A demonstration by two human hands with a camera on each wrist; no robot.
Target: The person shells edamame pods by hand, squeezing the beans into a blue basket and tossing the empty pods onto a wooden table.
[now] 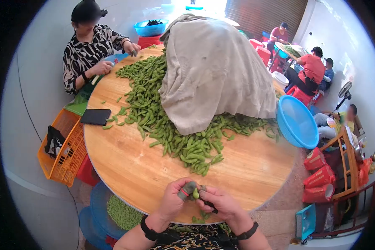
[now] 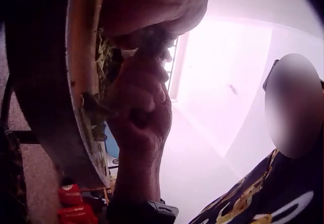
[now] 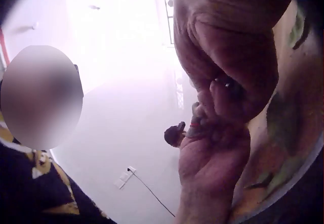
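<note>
In the head view, both hands meet over the near edge of the round wooden table (image 1: 125, 160). Between their fingertips is a green edamame pod (image 1: 196, 193), pinched from the left by my left hand (image 1: 174, 200) and from the right by my right hand (image 1: 221, 204). Grey-green covers wrap some fingertips, one with a red band. A small dark item (image 3: 230, 85) shows within the right hand's curled fingers; I cannot tell what it is. A big heap of edamame pods (image 1: 150, 104) lies ahead, partly under a grey cloth (image 1: 212, 71). Some loose pods (image 1: 202, 217) lie just below the hands.
A blue basket (image 1: 296, 121) leans at the table's right edge. A phone (image 1: 96, 117) lies at the left edge, above an orange crate (image 1: 64, 152). Shelled beans (image 1: 123, 212) fill a blue tub below left. Another person (image 1: 93, 50) sits across at the left.
</note>
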